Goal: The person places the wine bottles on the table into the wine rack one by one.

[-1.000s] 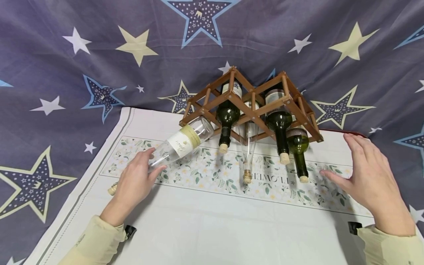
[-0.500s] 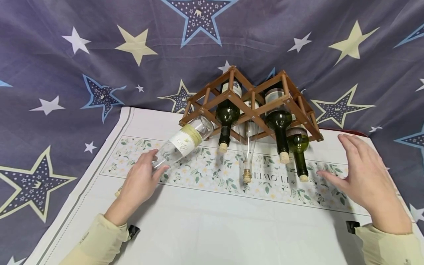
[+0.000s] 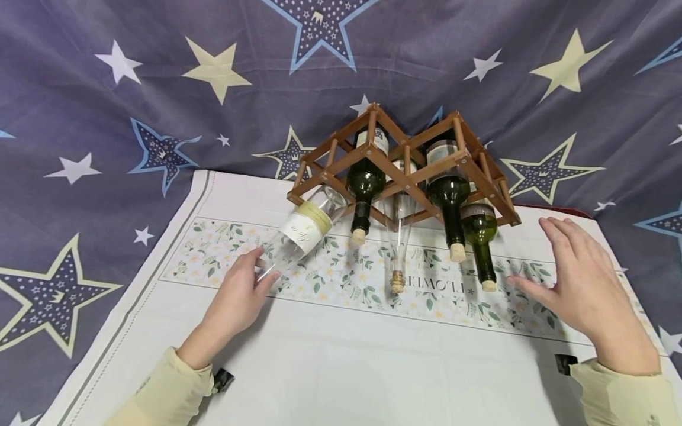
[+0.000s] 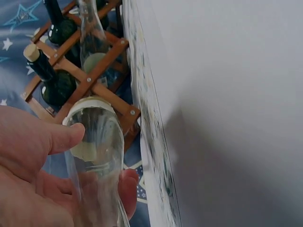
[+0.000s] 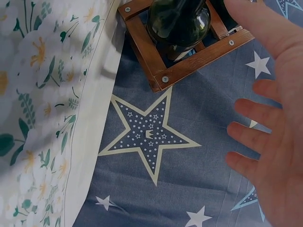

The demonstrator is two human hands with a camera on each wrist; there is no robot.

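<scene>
My left hand (image 3: 237,297) grips a clear glass bottle (image 3: 301,232) with a white and yellow-green label by its neck end. The bottle slants up and right, its base at the lower left opening of the wooden wine rack (image 3: 367,155). In the left wrist view the thumb and fingers curl round the clear glass. Two dark green corked bottles (image 3: 365,183), a lighter green one (image 3: 481,236) and another clear corked bottle (image 3: 398,236) lie in the rack, necks toward me. My right hand (image 3: 583,284) hovers right of the rack, fingers spread, holding nothing.
A white table cover (image 3: 373,367) with a floral band lies under the rack. Behind it hangs a dark star-patterned cloth (image 3: 277,77). A dark red edge (image 3: 559,210) shows at the table's back right.
The left hand has moved right, turning the clear bottle steeper with its base at the rack. The right hand has shifted slightly left. A cork end by the left wrist is now hidden.
</scene>
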